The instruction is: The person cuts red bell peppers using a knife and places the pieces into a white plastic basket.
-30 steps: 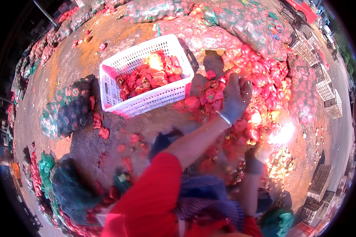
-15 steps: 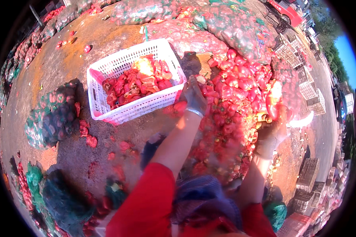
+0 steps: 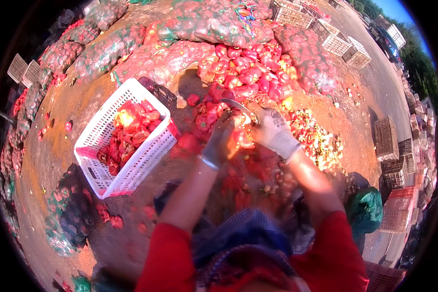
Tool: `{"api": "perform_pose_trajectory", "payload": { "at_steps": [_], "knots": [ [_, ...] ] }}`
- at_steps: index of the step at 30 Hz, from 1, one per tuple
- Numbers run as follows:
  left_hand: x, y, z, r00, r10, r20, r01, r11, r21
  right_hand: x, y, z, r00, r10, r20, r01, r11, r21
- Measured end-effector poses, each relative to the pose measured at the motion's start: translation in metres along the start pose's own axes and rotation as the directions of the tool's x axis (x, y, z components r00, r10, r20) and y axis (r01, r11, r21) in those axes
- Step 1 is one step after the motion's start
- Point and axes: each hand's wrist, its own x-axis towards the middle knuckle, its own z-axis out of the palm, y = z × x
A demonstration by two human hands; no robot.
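Pepper: red pepper (image 3: 239, 137) pinned between both gloved hands, dead centre ahead of the body, at near edge of loose pepper heap (image 3: 248, 73) on bare dirt ground (image 3: 58, 160).
Left hand: left hand (image 3: 221, 142) closed around pepper from its left side, dark glove, fingers wrapped, steadying.
Right hand: right hand (image 3: 276, 134) in grey-white glove, clenched on handle of knife (image 3: 237, 108); handle itself hidden inside fist.
Hands: together, touching or nearly so over the pepper; neither free.
Blade axis: runs from right fist up and to the left, tip over left-hand knuckles, lying across top of pepper. Edge contact with pepper: cannot tell, glare and blur.
Pepper long axis: cannot tell, mostly covered by gloves.
Nearer hand: both equal on the pepper; left hand nearer the basket, right hand nearer the scrap pile.
Basket: white plastic basket (image 3: 146, 155) to the left and slightly forward of left hand, tilted, partly filled with red pieces, apart from hands.
Scraps: yellowish cores and trimmings (image 3: 316, 138) just right of right hand, on ground.
Surroundings: mesh sacks of peppers (image 3: 214, 22) beyond heap; stacked crates (image 3: 389, 141) far right; green bag (image 3: 367, 209) by right elbow.
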Motion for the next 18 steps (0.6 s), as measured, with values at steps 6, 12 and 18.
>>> {"api": "perform_pose_trajectory", "payload": {
  "at_steps": [6, 12, 18],
  "knots": [
    [0.0, -0.034, 0.04, 0.79, -0.607, 0.082, 0.605, 0.795, 0.051, -0.069, 0.059, -0.024, 0.99, 0.109, 0.089, -0.132, 0.937, 0.322],
    [-0.008, -0.073, 0.059, 0.935, -0.313, 0.165, 0.238, 0.902, 0.361, -0.122, 0.103, -0.02, 0.929, 0.32, 0.184, -0.313, 0.419, 0.852],
    [-0.001, -0.113, 0.07, 0.899, -0.435, 0.051, 0.305, 0.705, 0.64, -0.145, 0.118, -0.025, 0.76, 0.554, 0.339, -0.565, 0.307, 0.766]
  ]
}}
